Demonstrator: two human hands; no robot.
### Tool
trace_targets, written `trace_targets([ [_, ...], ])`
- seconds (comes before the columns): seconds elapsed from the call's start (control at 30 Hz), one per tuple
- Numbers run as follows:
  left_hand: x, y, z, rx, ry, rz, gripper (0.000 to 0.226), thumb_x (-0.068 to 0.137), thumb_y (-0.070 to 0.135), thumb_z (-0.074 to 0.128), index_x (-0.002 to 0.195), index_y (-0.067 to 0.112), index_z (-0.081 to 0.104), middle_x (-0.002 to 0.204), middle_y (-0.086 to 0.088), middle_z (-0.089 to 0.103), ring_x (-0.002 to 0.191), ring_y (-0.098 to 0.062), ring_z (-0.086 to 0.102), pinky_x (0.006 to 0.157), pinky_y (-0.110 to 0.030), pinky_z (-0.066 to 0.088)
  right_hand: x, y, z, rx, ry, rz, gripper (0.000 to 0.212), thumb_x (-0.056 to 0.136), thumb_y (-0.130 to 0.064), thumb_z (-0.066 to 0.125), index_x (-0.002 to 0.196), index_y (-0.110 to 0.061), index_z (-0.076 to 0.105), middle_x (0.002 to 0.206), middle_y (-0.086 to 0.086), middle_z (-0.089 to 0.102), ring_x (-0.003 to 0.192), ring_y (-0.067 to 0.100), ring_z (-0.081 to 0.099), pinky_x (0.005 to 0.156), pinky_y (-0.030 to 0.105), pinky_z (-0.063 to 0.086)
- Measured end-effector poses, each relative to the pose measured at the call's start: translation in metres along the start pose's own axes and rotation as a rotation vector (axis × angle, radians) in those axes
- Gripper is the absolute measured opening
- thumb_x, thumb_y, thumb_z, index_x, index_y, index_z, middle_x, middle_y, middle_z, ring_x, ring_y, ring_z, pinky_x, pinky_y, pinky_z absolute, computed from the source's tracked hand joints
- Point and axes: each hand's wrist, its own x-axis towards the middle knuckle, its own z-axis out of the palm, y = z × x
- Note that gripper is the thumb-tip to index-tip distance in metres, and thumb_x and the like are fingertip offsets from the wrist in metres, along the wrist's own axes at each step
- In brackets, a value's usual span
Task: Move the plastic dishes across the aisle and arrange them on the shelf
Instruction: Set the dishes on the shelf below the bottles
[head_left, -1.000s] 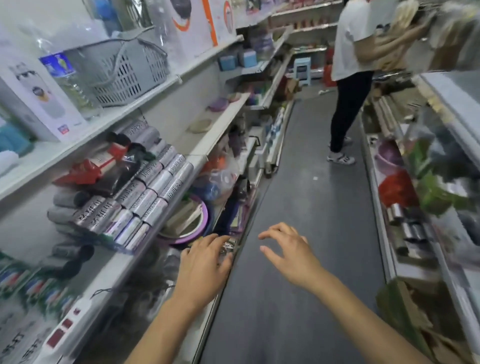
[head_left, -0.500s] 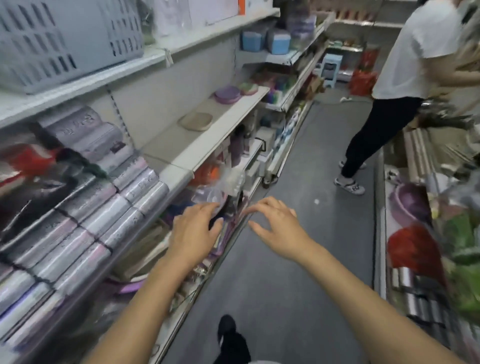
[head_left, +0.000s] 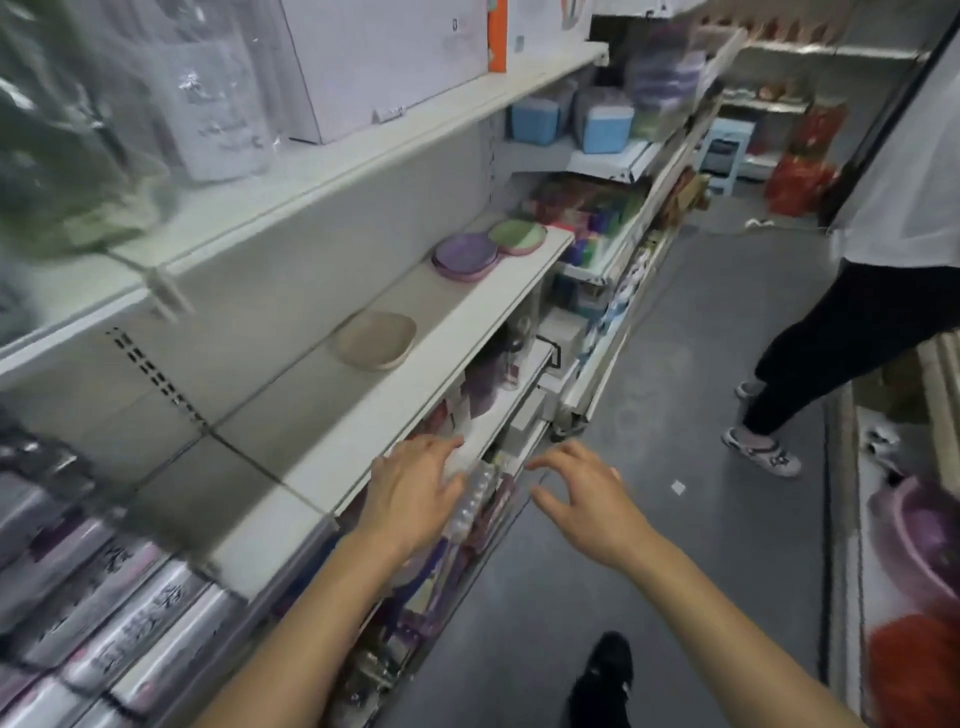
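Observation:
On the white shelf (head_left: 363, 410) to my left lie a beige plastic dish (head_left: 375, 340), a purple stack of dishes (head_left: 466, 256) and a green-and-pink dish (head_left: 518, 236) farther along. My left hand (head_left: 415, 491) hovers in front of the shelf's front edge, fingers relaxed, holding nothing. My right hand (head_left: 582, 491) is out over the aisle floor with spread fingers, empty too. More purple and red plastic ware (head_left: 919, 525) sits blurred on the low shelf across the aisle at the right.
A person (head_left: 857, 291) in a white shirt and black trousers stands in the grey aisle ahead on the right. Silver rolls (head_left: 104, 613) fill the near left shelf. Blue containers (head_left: 597, 124) and boxes stand higher up. My black shoe (head_left: 605, 670) shows below.
I have walked forward along the aisle; the shelf with the dishes is now much closer. Both hands stay raised and empty in front of me.

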Motion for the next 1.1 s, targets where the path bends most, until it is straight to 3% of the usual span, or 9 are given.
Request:
trace_targets([
  [0.27, 0.121, 0.035, 0.015, 0.032, 0.072, -0.282, 0.038, 0.096, 0.04, 0.052, 0.134, 0.038, 0.053, 0.134, 0.008, 0.061, 0.12, -0.025, 0.056, 0.094, -0.041, 0.044, 0.141, 0.086, -0.062, -0.034, -0.141, -0.174, 0.027, 0.102, -0.046, 0.052, 0.127, -0.039, 0.059, 0.124, -0.018, 0.047, 0.122, 0.009, 0.049, 0.102, 0.041, 0.036],
  [0.37, 0.148, 0.041, 0.024, 0.059, 0.067, -0.349, 0.039, 0.096, 0.039, 0.053, 0.135, 0.038, 0.052, 0.134, 0.008, 0.061, 0.12, -0.025, 0.055, 0.093, -0.042, 0.043, 0.187, 0.103, -0.08, -0.057, -0.19, -0.231, 0.027, 0.101, -0.047, 0.052, 0.126, -0.039, 0.06, 0.122, -0.017, 0.047, 0.121, 0.01, 0.049, 0.107, 0.048, 0.039],
  [0.57, 0.212, 0.004, 0.033, 0.078, 0.031, -0.505, 0.052, 0.097, 0.041, 0.051, 0.148, 0.032, 0.043, 0.148, 0.002, 0.052, 0.132, -0.027, 0.049, 0.103, -0.046, 0.042, 0.266, 0.11, -0.096, -0.106, -0.23, -0.313, 0.027, 0.101, -0.047, 0.051, 0.126, -0.04, 0.059, 0.124, -0.015, 0.047, 0.111, 0.012, 0.054, 0.101, 0.041, 0.035],
  [0.67, 0.245, -0.015, 0.035, 0.077, 0.022, -0.557, 0.054, 0.097, 0.043, 0.05, 0.149, 0.031, 0.042, 0.148, 0.0, 0.051, 0.13, -0.03, 0.049, 0.103, -0.047, 0.04, 0.314, 0.113, -0.09, -0.117, -0.233, -0.343, 0.028, 0.101, -0.047, 0.05, 0.126, -0.04, 0.058, 0.121, -0.015, 0.046, 0.116, 0.012, 0.05, 0.096, 0.039, 0.036],
  [0.77, 0.279, -0.026, 0.037, 0.051, 0.022, -0.568, 0.05, 0.099, 0.043, 0.048, 0.147, 0.031, 0.044, 0.145, 0.0, 0.052, 0.128, -0.029, 0.049, 0.101, -0.045, 0.039, 0.368, 0.113, -0.081, -0.136, -0.234, -0.353, 0.029, 0.1, -0.045, 0.051, 0.128, -0.039, 0.058, 0.119, -0.017, 0.045, 0.117, 0.013, 0.05, 0.097, 0.041, 0.039],
  [0.93, 0.332, -0.027, 0.036, 0.032, 0.027, -0.489, 0.047, 0.098, 0.041, 0.05, 0.144, 0.03, 0.047, 0.139, -0.002, 0.057, 0.123, -0.027, 0.057, 0.098, -0.039, 0.047, 0.451, 0.109, -0.071, -0.248, -0.149, -0.354, 0.034, 0.102, -0.041, 0.05, 0.135, -0.034, 0.053, 0.135, -0.008, 0.047, 0.126, 0.022, 0.045, 0.1, 0.045, 0.036],
  [1.1, 0.361, -0.026, 0.038, 0.047, 0.027, -0.456, 0.041, 0.098, 0.043, 0.046, 0.136, 0.028, 0.048, 0.135, 0.0, 0.058, 0.121, -0.026, 0.056, 0.098, -0.042, 0.047, 0.526, 0.095, -0.063, -0.486, -0.067, -0.318, 0.046, 0.098, -0.018, 0.049, 0.143, -0.025, 0.044, 0.143, 0.004, 0.042, 0.131, 0.029, 0.038, 0.104, 0.049, 0.032],
])
